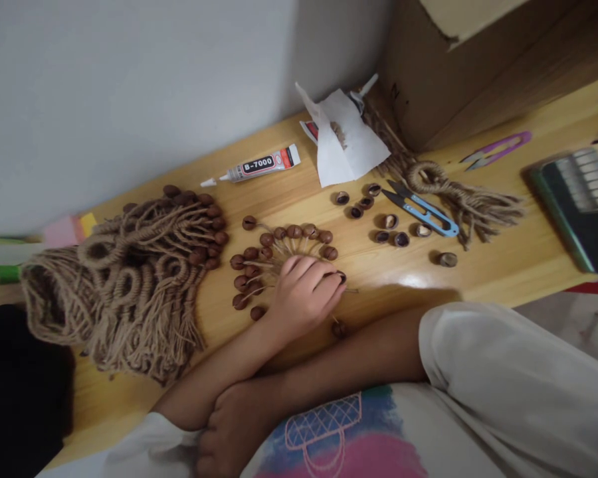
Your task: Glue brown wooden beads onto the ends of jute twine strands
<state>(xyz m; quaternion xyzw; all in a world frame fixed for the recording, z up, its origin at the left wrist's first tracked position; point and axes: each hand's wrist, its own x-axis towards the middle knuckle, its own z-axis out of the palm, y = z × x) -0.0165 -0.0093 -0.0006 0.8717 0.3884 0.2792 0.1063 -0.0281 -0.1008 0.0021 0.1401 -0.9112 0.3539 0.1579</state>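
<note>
My left hand [306, 289] is closed over the middle of a fan of twine strands, a dark half nutshell [342, 277] at its fingertips. Round brown nuts [294, 231] tip the strands, spread in an arc around the hand. One more nut [339, 328] lies below it. My right hand [239, 425] rests low, under my left forearm, its fingers curled; whatever it may hold is hidden. Several open half shells [391, 221] lie to the right, beside blue thread snips [423, 209]. At left is a pile of knotted twine tassels [139, 305], some tipped with nuts.
A B-7000 glue tube [259, 164] lies near the wall, its cap [208, 182] off. White paper [351, 143], a looped twine tassel [468, 196], purple snips [498, 149] and a cardboard box [478, 79] are behind. A dark green-edged case [573, 212] stands at right.
</note>
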